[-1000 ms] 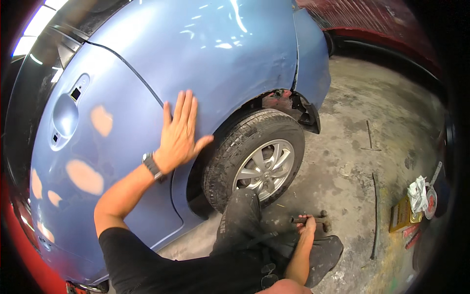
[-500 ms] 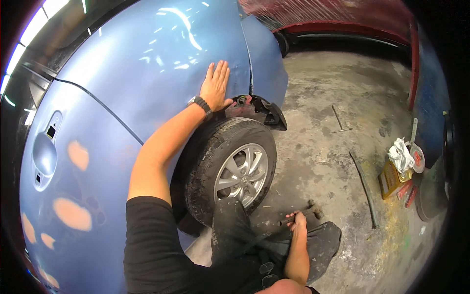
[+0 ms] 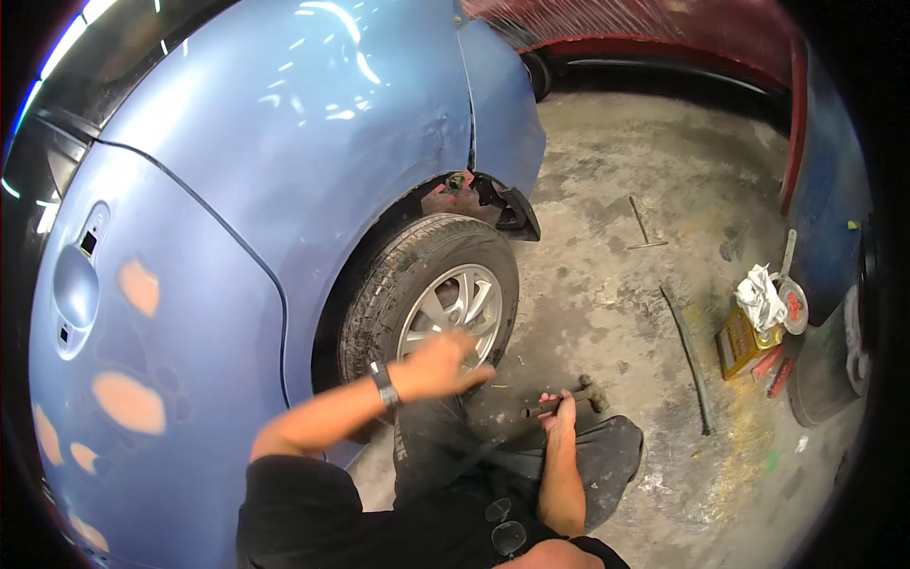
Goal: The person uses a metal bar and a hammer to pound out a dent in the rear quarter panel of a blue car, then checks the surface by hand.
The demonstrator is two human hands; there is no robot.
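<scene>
My left hand (image 3: 436,367), with a dark watch on its wrist, is in the air in front of the car's wheel (image 3: 445,302). It is smeared by motion, but thumb and fingers show apart with nothing between them. The blue car's rear panel (image 3: 360,142) curves over the wheel, with a ragged, exposed dark edge (image 3: 488,201) beside the tyre. Low over my lap, my right hand (image 3: 561,410) is closed around the handle of a hammer (image 3: 590,393). The hammer's head points away to the right.
A T-shaped metal tool (image 3: 642,226) and a long dark bar (image 3: 689,360) lie on the concrete floor. At right stand a yellow can (image 3: 744,343) with a white rag (image 3: 760,299), and a bucket (image 3: 827,379). A red plastic-covered vehicle (image 3: 664,43) is behind. Sanded patches (image 3: 130,402) mark the blue door.
My left hand has left the blue panel and come down toward me, in front of the wheel. The right hand keeps its hold on the hammer. The view has shifted slightly.
</scene>
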